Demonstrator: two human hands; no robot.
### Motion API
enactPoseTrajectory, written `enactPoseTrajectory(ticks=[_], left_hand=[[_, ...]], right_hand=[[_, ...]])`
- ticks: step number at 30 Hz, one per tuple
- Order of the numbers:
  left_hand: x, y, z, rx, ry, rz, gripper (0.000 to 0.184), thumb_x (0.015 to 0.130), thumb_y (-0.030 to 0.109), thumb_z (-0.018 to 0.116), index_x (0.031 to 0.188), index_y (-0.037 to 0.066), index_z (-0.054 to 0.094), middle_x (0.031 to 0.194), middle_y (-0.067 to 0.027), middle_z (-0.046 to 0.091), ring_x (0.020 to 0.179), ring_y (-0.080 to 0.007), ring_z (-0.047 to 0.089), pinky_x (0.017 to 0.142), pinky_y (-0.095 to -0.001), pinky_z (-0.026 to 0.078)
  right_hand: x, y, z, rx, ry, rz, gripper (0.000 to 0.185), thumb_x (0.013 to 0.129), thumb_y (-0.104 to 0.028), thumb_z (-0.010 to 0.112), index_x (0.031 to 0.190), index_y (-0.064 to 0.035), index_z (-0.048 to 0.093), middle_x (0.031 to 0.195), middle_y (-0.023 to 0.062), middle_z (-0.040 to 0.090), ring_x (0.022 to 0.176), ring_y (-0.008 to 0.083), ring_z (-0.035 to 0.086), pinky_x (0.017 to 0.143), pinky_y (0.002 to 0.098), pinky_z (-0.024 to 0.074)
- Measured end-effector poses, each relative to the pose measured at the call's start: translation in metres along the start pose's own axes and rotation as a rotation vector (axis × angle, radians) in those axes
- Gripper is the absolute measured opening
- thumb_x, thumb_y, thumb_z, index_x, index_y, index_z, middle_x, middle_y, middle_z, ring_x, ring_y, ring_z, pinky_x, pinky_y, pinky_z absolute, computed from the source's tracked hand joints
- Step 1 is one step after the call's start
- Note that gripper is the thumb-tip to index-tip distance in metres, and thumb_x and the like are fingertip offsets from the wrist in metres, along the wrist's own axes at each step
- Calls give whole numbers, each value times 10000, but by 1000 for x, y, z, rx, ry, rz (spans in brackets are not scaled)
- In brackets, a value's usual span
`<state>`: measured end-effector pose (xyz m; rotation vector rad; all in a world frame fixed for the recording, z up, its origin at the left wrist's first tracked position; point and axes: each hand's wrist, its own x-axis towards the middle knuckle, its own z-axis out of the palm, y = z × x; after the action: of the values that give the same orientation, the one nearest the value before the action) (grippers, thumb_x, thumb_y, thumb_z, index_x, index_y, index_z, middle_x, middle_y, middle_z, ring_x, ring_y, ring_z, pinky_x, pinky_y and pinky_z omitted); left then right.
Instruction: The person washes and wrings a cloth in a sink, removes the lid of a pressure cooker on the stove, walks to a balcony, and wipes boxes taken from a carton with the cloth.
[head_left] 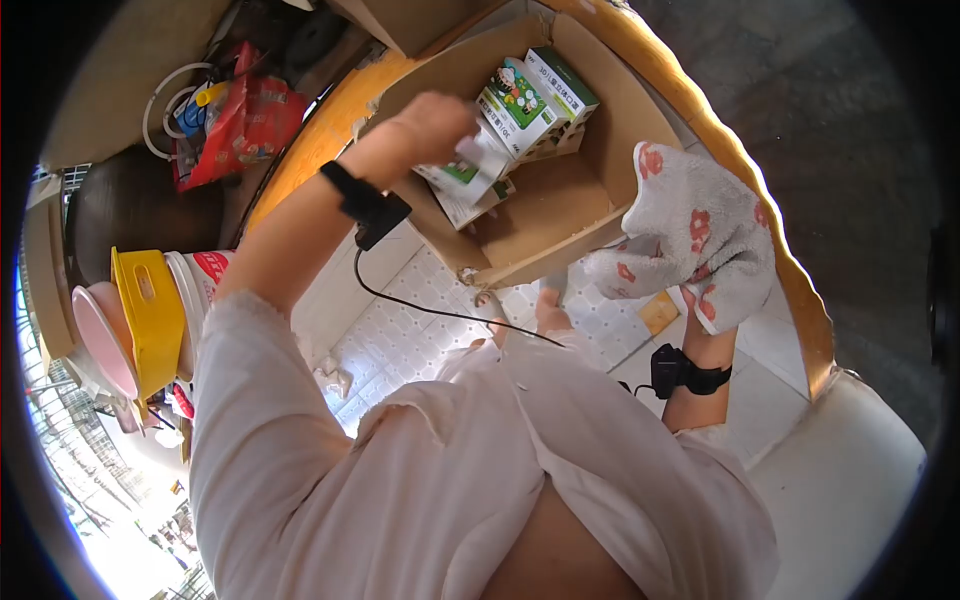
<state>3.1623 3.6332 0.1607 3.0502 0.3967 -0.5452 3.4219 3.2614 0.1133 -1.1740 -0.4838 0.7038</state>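
Note:
My left hand (432,130) is closed and blurred over the left side of an open cardboard box (550,205). It appears to grip a small white-and-green box (472,172), which is smeared by motion; the fingertips are not clear. Beside it inside the cardboard box lie several similar printed boxes, one with a green cartoon picture (520,100). On the right, a white towel with red flower prints (700,225) is bunched over my right hand (690,298). That hand holds the towel, with most of its fingers hidden under the cloth.
The cardboard box sits by a wooden edge (700,95). To the left are a red bag (245,130), a yellow plastic basket (150,320) and a pink basin (103,340). A black cable (430,310) runs from my left wrist across my front. Tiled floor (400,350) shows below.

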Motion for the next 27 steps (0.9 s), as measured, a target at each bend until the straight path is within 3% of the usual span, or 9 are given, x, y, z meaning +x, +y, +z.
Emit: enactPoseTrajectory(ticks=[3,5,6,9,12,14,17,21,27], left_hand=[[-31,9,-34,-53,393,-126,208,808,196,781,989,112,721,962,-62,703,909,-274,708,793,-376,557],[-43,13,-32,-921,419,-329,235,868,240,776,1009,74,688,920,-53,714,867,-188,697,763,-312,530],[-47,33,-37,-1316,527,-256,290,931,271,748,1077,38,655,928,-46,734,858,-116,672,732,-269,504],[-66,71,-60,-1613,663,-254,336,979,268,709,1197,40,591,973,-34,747,862,-65,659,681,-216,482],[-70,108,-60,-1790,806,-221,270,1027,260,645,1227,88,586,1004,-7,722,796,-36,628,615,-194,445],[-82,133,-65,-1548,880,-449,241,1019,221,656,1187,53,616,946,19,709,791,-12,599,630,-191,445],[-88,134,-54,-1488,1079,-436,238,981,224,690,1078,14,635,882,-19,719,737,-27,595,638,-226,485],[-114,147,-59,-1645,975,-206,274,1038,198,626,1223,-1,591,1046,-22,718,885,-22,618,748,-195,481],[-144,147,-59,-1699,782,-33,285,1016,130,652,1258,-1,580,1068,-20,710,918,-44,647,806,-217,530]], right_hand=[[10,-19,20,-13,-39,-73,460,1021,-288,528,1409,-42,497,1323,132,582,1172,248,565,1020,378,443],[14,-32,40,-19,-93,-121,465,1020,-291,529,1413,-44,495,1334,132,578,1187,249,561,1035,380,439],[14,-38,53,-24,-132,-143,468,1020,-292,530,1415,-45,494,1339,132,577,1194,250,560,1042,381,436],[10,-39,109,-64,-279,-184,475,1018,-296,532,1421,-48,492,1356,131,571,1217,252,554,1064,384,429],[4,-14,181,-196,-468,-217,482,1016,-299,533,1427,-51,490,1373,130,566,1239,254,549,1085,387,422],[4,-4,213,-312,-560,-253,487,1015,-301,534,1431,-53,488,1384,130,562,1254,256,545,1100,389,417],[7,-13,224,-479,-627,-356,494,1013,-305,536,1437,-56,486,1401,129,557,1277,258,539,1121,391,410],[37,-13,195,-520,-637,-349,557,955,-345,610,1439,-92,501,1444,118,541,1353,278,488,1199,408,327],[30,-44,194,-646,-552,-446,547,922,-290,673,1405,-84,523,1374,134,579,1276,288,555,1120,405,427]])
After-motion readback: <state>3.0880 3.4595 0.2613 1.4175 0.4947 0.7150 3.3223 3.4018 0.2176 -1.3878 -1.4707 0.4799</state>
